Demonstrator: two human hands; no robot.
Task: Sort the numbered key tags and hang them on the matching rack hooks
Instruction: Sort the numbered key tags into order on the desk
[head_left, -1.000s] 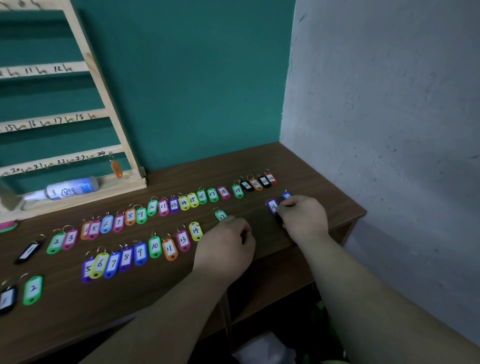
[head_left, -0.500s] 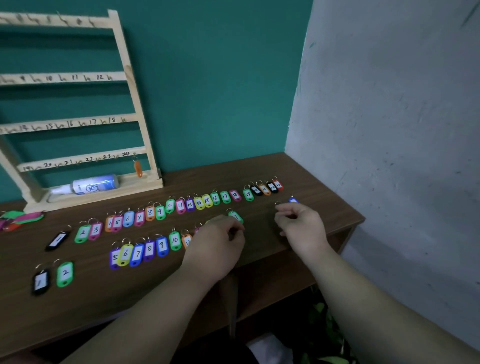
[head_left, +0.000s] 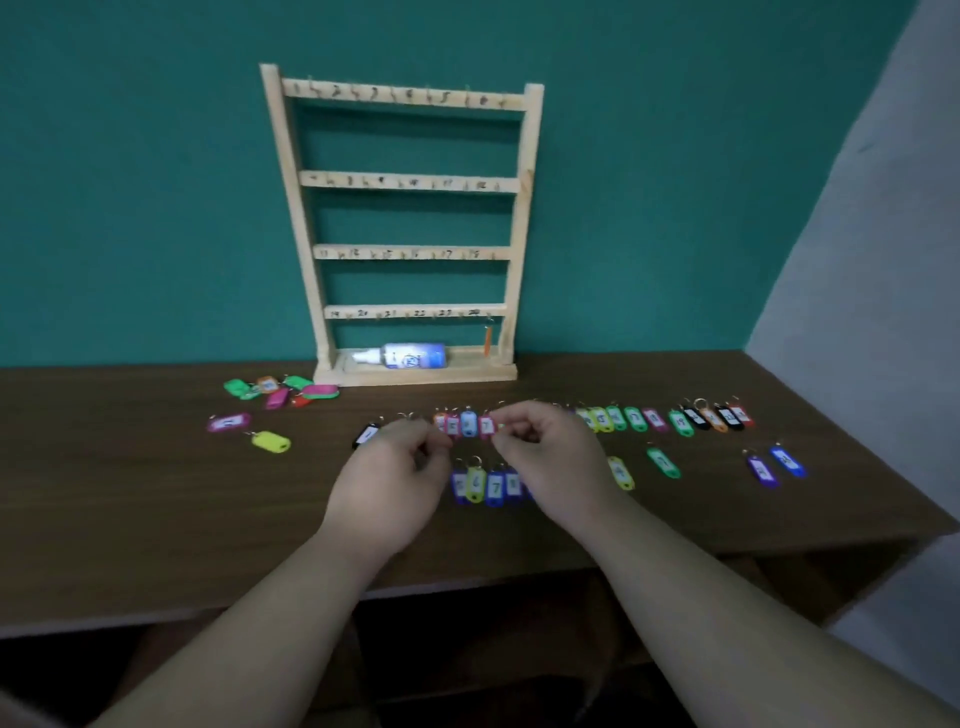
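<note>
Two bare forearms reach in from the lower edge over the front of the brown wooden table (head_left: 156, 519). The left hand (head_left: 387, 486) is curled, fingers drawn in toward the thumb, hovering over the left end of the tag rows; whether it pinches anything cannot be told through the blur. The right hand (head_left: 550, 457) has thumb and forefinger brought together near a pink tag in the far row, the other fingers folded; it may be touching that tag's ring, but the view is too soft to say.

Between and under the hands lies the near row of key tags (head_left: 485, 486), blue, yellow-green and blue, with handwritten 6, 7 and 8 legible. Further right in this row lie a yellow tag (head_left: 621, 472), a green tag (head_left: 664, 462) and, well apart near the table's right end, two purple-blue tags (head_left: 774, 465).

Just beyond runs the far row of key tags (head_left: 675, 418), stretching from a black tag (head_left: 366, 435) on the left to black and orange ones on the right; most numbers are smeared, though a 7 shows on the pink tag beside the right forefinger.

To the left lie a magenta tag (head_left: 228, 422), a yellow tag (head_left: 271, 441) and a loose heap of tags (head_left: 280, 389).

At the back, against the teal wall, stands the wooden rack (head_left: 522, 223) with four numbered rails; 20, 22 and 24 are faintly readable on the lowest. One orange tag (head_left: 487, 340) hangs at its right end. A white bottle (head_left: 410, 357) lies on the rack's base.
</note>
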